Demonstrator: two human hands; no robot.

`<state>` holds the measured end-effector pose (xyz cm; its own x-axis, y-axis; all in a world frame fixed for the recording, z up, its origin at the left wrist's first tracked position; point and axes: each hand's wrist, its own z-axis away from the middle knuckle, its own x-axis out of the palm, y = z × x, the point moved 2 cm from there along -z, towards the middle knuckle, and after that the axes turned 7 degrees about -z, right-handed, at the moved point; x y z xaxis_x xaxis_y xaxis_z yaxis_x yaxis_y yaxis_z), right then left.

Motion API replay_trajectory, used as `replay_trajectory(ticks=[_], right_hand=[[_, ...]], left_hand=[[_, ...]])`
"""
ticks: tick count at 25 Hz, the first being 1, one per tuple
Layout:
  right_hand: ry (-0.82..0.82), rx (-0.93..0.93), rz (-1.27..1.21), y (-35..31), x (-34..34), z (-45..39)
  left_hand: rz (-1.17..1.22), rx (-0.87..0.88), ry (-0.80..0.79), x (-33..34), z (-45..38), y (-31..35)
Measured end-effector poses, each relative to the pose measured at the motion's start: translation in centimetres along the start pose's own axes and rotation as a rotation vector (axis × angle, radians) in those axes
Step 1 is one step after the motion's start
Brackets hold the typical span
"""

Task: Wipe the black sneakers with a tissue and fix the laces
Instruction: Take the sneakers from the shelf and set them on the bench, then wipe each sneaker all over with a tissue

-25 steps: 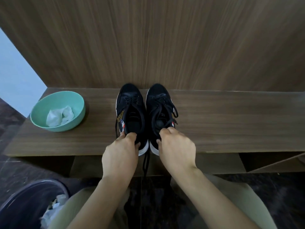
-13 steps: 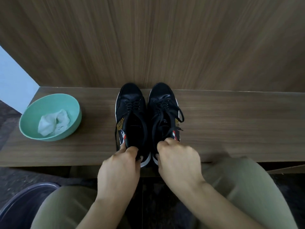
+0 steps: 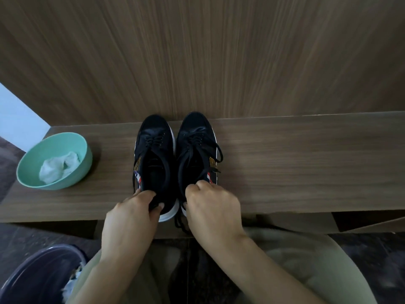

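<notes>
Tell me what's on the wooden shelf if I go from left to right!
Green bowl with a white tissue inside → left sneaker, held at the heel by the left hand → right sneaker, held at the heel by the right hand → bare wooden shelf.

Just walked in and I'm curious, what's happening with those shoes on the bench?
A person is holding a pair of black sneakers that stand side by side on the wooden bench. The left hand grips the heel of the left sneaker; the right hand grips the heel of the right sneaker, whose laces hang loose. A tissue lies in the green bowl.
</notes>
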<state>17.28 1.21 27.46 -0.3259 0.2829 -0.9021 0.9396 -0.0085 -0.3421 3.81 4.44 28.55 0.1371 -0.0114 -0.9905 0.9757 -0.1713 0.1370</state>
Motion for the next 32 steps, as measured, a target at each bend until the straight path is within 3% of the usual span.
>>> replay_trajectory(ticks=[6, 11, 16, 20, 25, 29, 32], right_hand=[[-0.095, 0.009, -0.02, 0.2, -1.1, -0.8], [-0.083, 0.013, -0.022, -0.2, -1.0, -0.4], [-0.08, 0.057, -0.009, -1.0, -0.7, -0.4], [-0.177, 0.083, -0.015, -0.9, -1.5, -0.2], [-0.067, 0.14, -0.033, -1.3, -4.4, -2.4], [0.161, 0.102, 0.001, 0.0, -3.9, -3.2], [0.26, 0.022, -0.063, 1.4, -2.4, -3.5]], left_hand=[[-0.077, -0.015, -0.048, -0.6, -0.7, 0.6], [-0.114, 0.003, -0.029, -0.4, -0.4, 0.7], [-0.058, 0.044, -0.029, 0.0, -0.2, -0.1], [0.012, 0.048, -0.054, -0.8, -0.3, 0.1], [0.09, -0.075, 0.044, -3.1, -2.9, -3.4], [0.016, -0.337, 0.167, -3.4, -8.4, -11.8], [-0.072, -0.467, 0.053, -2.5, -12.3, -16.9]])
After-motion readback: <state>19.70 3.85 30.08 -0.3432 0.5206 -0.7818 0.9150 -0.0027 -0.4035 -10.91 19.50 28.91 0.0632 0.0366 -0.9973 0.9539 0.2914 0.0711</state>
